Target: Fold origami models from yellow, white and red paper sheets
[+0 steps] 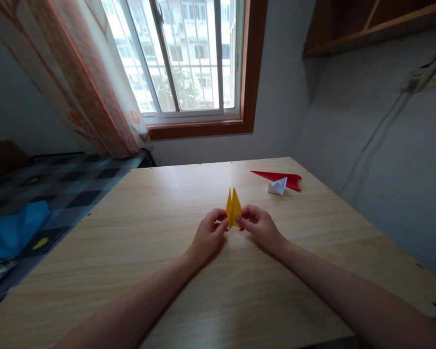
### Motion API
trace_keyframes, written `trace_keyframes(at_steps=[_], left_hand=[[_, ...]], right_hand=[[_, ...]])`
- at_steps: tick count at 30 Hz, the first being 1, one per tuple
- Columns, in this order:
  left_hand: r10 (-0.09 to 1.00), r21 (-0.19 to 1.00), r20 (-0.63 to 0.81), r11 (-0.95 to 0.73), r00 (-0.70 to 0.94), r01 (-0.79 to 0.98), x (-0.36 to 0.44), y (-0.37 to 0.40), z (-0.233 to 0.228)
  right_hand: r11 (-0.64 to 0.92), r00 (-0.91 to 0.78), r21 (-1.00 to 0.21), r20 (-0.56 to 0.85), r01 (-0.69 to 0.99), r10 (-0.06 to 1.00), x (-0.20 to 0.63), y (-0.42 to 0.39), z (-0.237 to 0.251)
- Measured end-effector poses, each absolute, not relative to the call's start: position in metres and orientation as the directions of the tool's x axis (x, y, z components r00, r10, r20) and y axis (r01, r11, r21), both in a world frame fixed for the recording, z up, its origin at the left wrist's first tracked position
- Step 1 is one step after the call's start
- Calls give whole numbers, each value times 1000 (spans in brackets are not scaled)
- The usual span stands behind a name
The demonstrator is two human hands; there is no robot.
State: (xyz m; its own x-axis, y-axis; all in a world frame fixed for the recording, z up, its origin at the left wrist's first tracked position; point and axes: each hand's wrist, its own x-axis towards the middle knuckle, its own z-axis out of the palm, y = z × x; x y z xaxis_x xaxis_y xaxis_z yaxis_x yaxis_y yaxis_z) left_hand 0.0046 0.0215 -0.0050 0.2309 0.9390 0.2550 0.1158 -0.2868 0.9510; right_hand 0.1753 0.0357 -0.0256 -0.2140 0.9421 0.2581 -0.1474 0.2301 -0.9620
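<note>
My left hand (pixel 209 230) and right hand (pixel 262 227) are pinching the yellow paper (pixel 236 208) low on opposite sides, probably to be steadying its upright folds. I am holding it above or against the table (pixel 160 218), which being unclear; white paper (pixel 278 187) and red paper (pixel 276 175) are lying beyond.

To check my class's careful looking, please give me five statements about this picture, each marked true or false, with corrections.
1. The left hand and right hand hold the yellow paper. True.
2. The yellow paper's tips point down. False: they point up.
3. The white paper is right of the yellow paper. True.
4. The red paper is in the left hand. False: it lies on the table.
5. The curtain hangs left of the window. True.
</note>
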Motion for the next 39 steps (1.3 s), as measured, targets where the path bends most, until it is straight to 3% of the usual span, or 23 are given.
trace_keyframes(at_steps=[6, 15, 20, 27, 34, 39], left_hand=[[935, 961, 257, -273, 246, 36, 3, 22, -6], [934, 948, 276, -304, 226, 99, 3, 23, -9], [879, 849, 437, -473, 188, 237, 0, 25, -9], [757, 659, 592, -652, 277, 374, -6, 22, -2], [700, 557, 632, -709, 334, 433, -10, 21, 0], [674, 505, 676, -717, 296, 480, -10, 18, 1]], right_hand=[[297, -147, -953, 303, -62, 942, 178, 37, -24], [403, -162, -915, 393, 34, 905, 177, 33, -21], [467, -128, -874, 452, 133, 882, 178, 32, -19], [673, -213, -699, 638, 243, 740, 184, 29, -10], [658, -147, -701, 646, 274, 749, 184, 28, -14], [716, -252, -634, 671, 292, 697, 187, 29, -13]])
